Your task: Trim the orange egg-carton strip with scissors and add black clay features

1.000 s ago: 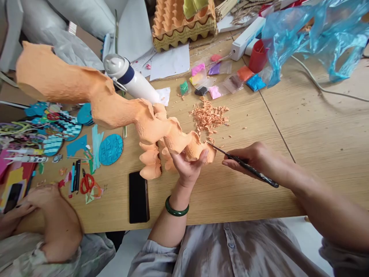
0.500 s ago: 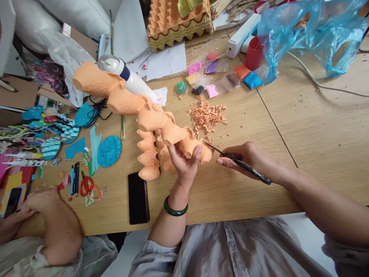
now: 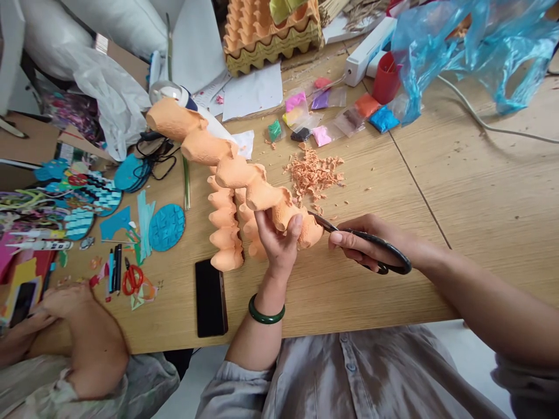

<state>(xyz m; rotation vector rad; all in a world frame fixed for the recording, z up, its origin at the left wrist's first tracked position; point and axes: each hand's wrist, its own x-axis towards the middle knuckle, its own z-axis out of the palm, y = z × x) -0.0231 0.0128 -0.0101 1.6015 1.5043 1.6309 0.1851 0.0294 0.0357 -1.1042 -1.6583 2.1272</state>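
Observation:
My left hand (image 3: 279, 235) grips the near end of an orange egg carton strip (image 3: 233, 173), thumb on one side and fingers underneath. The strip is a row of several cups and slants up to the far left, raised above the table. In my right hand (image 3: 364, 235) is a pair of black scissors (image 3: 395, 256), its blades against the edge of the strip's nearest cup. A second egg carton strip (image 3: 225, 224) lies on the table below, and part of another strip (image 3: 251, 227) shows beside it. Orange carton scraps (image 3: 314, 173) lie heaped beyond the scissors.
A black phone (image 3: 210, 298) lies left of my forearm. Small coloured packets (image 3: 321, 135) and a red cup (image 3: 386, 77) stand farther back, near stacked egg trays (image 3: 273, 38) and a blue plastic bag (image 3: 471, 58). Red-handled scissors (image 3: 132, 279) and another person's arms (image 3: 89, 331) are at left.
The held strip's far end has swung right and closer in. The scissors have turned in my right hand, so their handle loops now show more broadly.

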